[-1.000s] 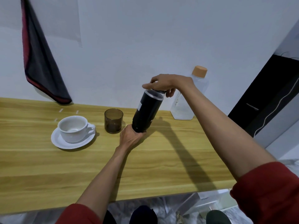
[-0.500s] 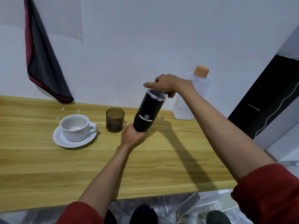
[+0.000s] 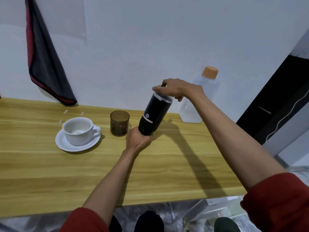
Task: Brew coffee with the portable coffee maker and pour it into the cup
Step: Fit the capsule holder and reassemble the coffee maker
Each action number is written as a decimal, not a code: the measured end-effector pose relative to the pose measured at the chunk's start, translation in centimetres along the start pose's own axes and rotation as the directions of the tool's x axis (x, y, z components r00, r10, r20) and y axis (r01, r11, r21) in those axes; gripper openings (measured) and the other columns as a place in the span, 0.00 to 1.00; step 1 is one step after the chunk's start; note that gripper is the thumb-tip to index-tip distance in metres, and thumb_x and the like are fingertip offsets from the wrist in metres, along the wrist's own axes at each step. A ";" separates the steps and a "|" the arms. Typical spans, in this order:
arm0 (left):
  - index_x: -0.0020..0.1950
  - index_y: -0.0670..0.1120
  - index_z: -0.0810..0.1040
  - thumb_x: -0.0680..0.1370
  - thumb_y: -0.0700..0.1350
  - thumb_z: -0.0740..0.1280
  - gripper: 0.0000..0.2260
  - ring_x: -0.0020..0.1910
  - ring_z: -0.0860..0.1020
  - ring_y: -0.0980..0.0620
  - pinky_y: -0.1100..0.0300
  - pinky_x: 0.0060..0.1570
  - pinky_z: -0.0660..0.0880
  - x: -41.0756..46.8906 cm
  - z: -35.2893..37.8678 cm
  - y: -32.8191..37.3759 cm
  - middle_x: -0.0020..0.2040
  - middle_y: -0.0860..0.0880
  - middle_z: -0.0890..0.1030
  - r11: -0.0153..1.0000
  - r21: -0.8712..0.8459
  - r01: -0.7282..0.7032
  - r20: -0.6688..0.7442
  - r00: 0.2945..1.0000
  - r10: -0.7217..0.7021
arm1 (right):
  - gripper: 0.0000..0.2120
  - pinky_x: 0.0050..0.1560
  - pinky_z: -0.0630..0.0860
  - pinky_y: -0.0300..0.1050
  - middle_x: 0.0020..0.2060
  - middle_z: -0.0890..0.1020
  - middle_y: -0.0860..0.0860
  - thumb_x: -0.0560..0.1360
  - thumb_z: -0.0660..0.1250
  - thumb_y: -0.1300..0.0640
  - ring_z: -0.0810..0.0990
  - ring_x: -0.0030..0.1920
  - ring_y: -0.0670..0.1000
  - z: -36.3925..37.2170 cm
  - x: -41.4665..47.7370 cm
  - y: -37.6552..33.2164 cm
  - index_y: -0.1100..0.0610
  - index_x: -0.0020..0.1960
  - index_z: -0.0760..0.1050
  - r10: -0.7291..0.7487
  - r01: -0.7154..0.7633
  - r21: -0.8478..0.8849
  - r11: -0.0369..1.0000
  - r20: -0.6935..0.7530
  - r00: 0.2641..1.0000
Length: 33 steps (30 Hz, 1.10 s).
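Note:
The black portable coffee maker [image 3: 154, 117] is held tilted above the wooden table [image 3: 50, 173], its top leaning right. My left hand [image 3: 138, 141] grips its bottom end. My right hand [image 3: 173, 89] is curled over its clear-rimmed top cap. A white cup [image 3: 78, 130] stands empty on a white saucer [image 3: 66, 145] to the left. Between the cup and the coffee maker stands a small dark translucent tumbler [image 3: 119, 123].
A clear water bottle [image 3: 204, 97] with an orange cap stands against the wall behind my right forearm. A dark cloth with red trim [image 3: 45, 64] hangs on the wall at the left. The table's front edge runs close to my body.
The coffee maker has turned about its long axis between my hands: a white dot and band now face me. Both hands stay on its ends.

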<state>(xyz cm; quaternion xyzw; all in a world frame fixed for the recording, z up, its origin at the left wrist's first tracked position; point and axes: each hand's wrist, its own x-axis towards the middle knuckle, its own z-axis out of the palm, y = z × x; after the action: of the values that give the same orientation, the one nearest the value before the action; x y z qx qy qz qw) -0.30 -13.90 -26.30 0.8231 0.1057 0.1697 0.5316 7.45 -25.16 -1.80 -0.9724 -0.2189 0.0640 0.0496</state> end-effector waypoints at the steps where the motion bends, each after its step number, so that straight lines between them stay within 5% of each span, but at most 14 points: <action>1: 0.38 0.45 0.77 0.69 0.50 0.73 0.10 0.33 0.79 0.49 0.60 0.33 0.71 0.0 0.1 0.0 0.31 0.49 0.79 1.000 0.013 -0.005 -0.011 1.000 0.005 | 0.25 0.41 0.79 0.47 0.45 0.77 0.49 0.73 0.55 0.33 0.81 0.42 0.54 0.4 0.0 0.0 0.50 0.58 0.72 0.027 -0.027 -0.017 0.999 -0.032 0.999; 6: 0.39 0.44 0.77 0.70 0.48 0.73 0.09 0.35 0.80 0.46 0.56 0.36 0.77 0.2 0.2 0.3 0.33 0.46 0.80 0.993 0.117 -0.018 -0.061 0.998 0.026 | 0.27 0.37 0.66 0.46 0.50 0.77 0.55 0.79 0.47 0.40 0.74 0.45 0.56 2.2 -0.1 0.6 0.57 0.64 0.72 0.086 -0.100 -0.087 0.991 -0.159 0.984; 9: 0.40 0.46 0.77 0.71 0.49 0.73 0.08 0.35 0.80 0.47 0.55 0.39 0.80 0.2 0.3 0.5 0.33 0.48 0.80 0.978 0.208 -0.032 -0.084 0.995 0.051 | 0.27 0.44 0.67 0.46 0.55 0.79 0.58 0.80 0.46 0.41 0.74 0.46 0.57 2.4 -0.2 1.3 0.58 0.61 0.74 0.147 -0.161 -0.091 0.983 -0.142 0.979; 20: 0.34 0.50 0.73 0.71 0.51 0.71 0.10 0.29 0.76 0.50 0.63 0.29 0.66 0.2 0.7 0.7 0.28 0.52 0.76 0.944 0.326 -0.051 -0.108 0.990 0.091 | 0.27 0.47 0.66 0.45 0.51 0.79 0.56 0.80 0.47 0.43 0.74 0.47 0.57 3.1 0.4 2.7 0.59 0.63 0.75 0.223 -0.232 -0.040 0.972 -0.161 0.961; 26: 0.40 0.49 0.77 0.70 0.54 0.72 0.10 0.32 0.79 0.51 0.61 0.33 0.74 0.6 0.7 0.3 0.32 0.51 0.80 0.955 0.284 -0.085 -0.086 0.990 0.114 | 0.22 0.38 0.67 0.45 0.46 0.78 0.55 0.78 0.52 0.41 0.76 0.44 0.57 2.8 0.8 3.1 0.58 0.51 0.73 0.123 -0.120 0.027 0.992 -0.205 0.971; 33: 0.47 0.51 0.75 0.65 0.62 0.72 0.19 0.43 0.74 0.52 0.57 0.40 0.75 0.8 0.9 -0.4 0.41 0.53 0.76 0.931 0.342 -0.128 -0.015 0.990 0.142 | 0.22 0.34 0.63 0.42 0.44 0.81 0.52 0.77 0.55 0.41 0.77 0.45 0.55 2.0 1.1 3.4 0.57 0.52 0.78 -0.060 0.049 -0.040 0.998 -0.374 0.925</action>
<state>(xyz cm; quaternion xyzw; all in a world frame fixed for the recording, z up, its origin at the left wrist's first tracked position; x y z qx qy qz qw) 0.77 -14.18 -26.84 0.9044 0.0869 0.2011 0.3662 9.54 -27.65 -4.33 -0.9608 -0.2333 -0.1278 0.0778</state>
